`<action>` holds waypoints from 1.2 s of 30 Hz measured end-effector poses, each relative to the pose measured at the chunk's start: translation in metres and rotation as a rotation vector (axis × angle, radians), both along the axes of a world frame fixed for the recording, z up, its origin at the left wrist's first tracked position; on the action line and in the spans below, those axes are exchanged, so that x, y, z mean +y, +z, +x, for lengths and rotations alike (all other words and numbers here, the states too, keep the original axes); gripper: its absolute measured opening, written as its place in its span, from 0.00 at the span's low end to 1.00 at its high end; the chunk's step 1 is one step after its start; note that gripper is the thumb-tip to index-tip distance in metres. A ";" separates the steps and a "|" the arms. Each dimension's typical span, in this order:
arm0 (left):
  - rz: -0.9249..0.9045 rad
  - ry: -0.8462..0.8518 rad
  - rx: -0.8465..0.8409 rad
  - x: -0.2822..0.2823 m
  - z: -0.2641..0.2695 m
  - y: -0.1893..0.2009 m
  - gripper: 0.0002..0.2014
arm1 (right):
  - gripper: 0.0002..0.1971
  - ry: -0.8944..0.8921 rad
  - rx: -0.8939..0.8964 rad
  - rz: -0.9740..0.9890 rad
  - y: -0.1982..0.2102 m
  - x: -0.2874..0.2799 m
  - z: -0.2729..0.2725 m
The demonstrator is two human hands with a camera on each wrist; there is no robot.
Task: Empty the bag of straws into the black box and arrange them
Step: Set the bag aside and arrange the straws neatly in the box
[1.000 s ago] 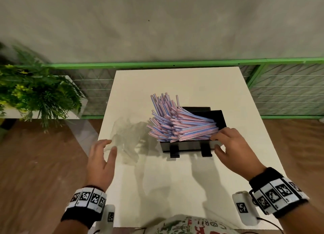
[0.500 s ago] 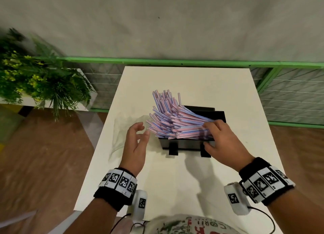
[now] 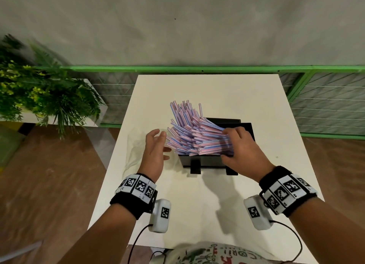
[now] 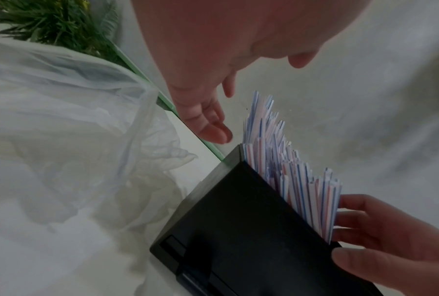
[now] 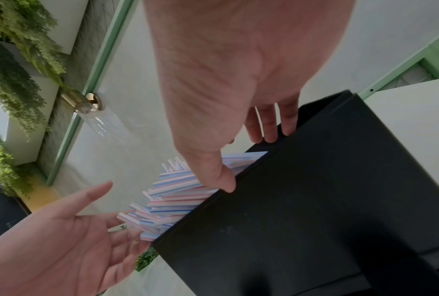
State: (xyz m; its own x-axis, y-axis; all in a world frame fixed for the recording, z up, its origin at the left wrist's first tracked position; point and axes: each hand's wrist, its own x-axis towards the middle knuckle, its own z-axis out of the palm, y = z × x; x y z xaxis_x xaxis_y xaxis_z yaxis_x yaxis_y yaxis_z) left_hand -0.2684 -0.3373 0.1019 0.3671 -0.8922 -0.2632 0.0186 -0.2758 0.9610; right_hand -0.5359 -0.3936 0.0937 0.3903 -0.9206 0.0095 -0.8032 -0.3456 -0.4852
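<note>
A heap of pink-and-blue striped straws [image 3: 194,134] lies in the black box [image 3: 209,162] on the white table [image 3: 197,204]. The straws fan up and out over the box's left side. My left hand [image 3: 161,144] is open, palm toward the straws' left ends; contact is unclear. My right hand [image 3: 230,145] lies over the straws' right ends with fairly straight fingers [image 4: 365,210], its thumb [image 5: 223,180] against the box's front rim. The clear plastic bag [image 4: 74,140] lies crumpled and empty left of the box. The box [image 5: 314,200] fills much of the right wrist view.
A green leafy plant [image 3: 45,97] stands on a low stand to the left of the table. A green rail [image 3: 197,69] with wire mesh runs behind the table. Bare tabletop lies in front of and behind the box.
My left hand has come from the table near the bag up to the straws' left ends. My right hand has slid a little farther onto the straws.
</note>
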 end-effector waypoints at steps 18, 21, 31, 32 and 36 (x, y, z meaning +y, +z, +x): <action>0.149 -0.147 -0.008 -0.037 -0.027 0.008 0.24 | 0.54 -0.150 -0.156 0.084 -0.025 -0.022 0.014; 0.176 -0.165 0.047 -0.041 -0.031 0.008 0.14 | 0.50 -0.167 -0.187 0.076 -0.026 -0.020 0.012; 0.104 -0.257 0.161 -0.045 -0.066 0.016 0.06 | 0.62 -0.140 -0.284 0.147 -0.023 -0.031 0.011; 0.105 -0.258 0.175 -0.046 -0.067 0.017 0.07 | 0.57 -0.140 -0.289 0.134 -0.024 -0.031 0.010; 0.016 -0.276 0.022 -0.042 -0.060 0.014 0.12 | 0.43 -0.191 -0.337 0.141 -0.030 -0.032 0.011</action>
State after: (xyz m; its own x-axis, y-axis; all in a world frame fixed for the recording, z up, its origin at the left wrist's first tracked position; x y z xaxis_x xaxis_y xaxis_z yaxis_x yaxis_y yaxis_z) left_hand -0.3288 -0.3797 0.1159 0.1048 -0.9533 -0.2831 -0.0384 -0.2883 0.9568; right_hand -0.5253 -0.4257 0.0634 0.2089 -0.9777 -0.0235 -0.6341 -0.1171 -0.7643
